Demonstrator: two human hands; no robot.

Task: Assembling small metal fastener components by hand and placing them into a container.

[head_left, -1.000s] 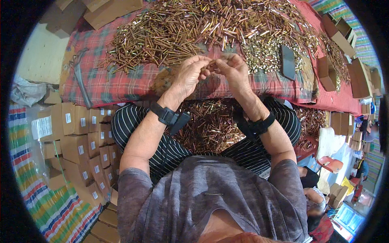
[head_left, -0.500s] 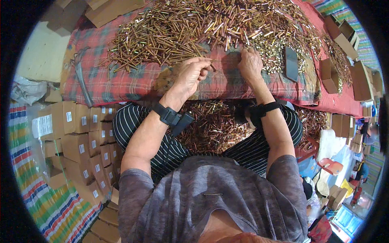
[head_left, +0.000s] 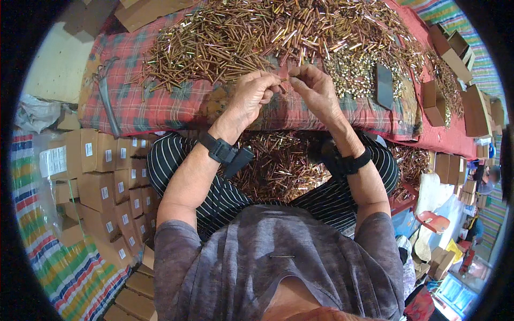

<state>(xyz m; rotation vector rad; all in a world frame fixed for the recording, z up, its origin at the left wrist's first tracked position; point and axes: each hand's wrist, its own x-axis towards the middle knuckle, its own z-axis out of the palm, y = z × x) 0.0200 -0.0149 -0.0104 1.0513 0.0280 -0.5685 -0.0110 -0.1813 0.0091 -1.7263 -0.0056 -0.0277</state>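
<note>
My left hand (head_left: 252, 95) is closed, thumb against curled fingers, on a slender copper-coloured metal rod (head_left: 284, 85) that pokes out past the fingertips. Close beside it, my right hand (head_left: 317, 92) has thumb and forefinger pinched near the rod's end. What sits in that pinch is too small to make out. Both hands hover over a red plaid cloth (head_left: 176, 115). Just beyond them spreads a large heap of similar copper-coloured rods (head_left: 225, 45). To the right of my right hand lies a pile of small shiny metal pieces (head_left: 350, 75).
A dark phone-like slab (head_left: 384, 85) rests on the small pieces. A grey metal tool (head_left: 107, 99) lies at the cloth's left. More rods (head_left: 278, 166) fill the space between my knees. Cardboard boxes (head_left: 99, 190) are stacked at left; open cartons (head_left: 435, 101) stand at right.
My right hand has moved left from the edge of the small-piece pile to meet my left hand. The left hand stays nearly in place, still gripping the rod.
</note>
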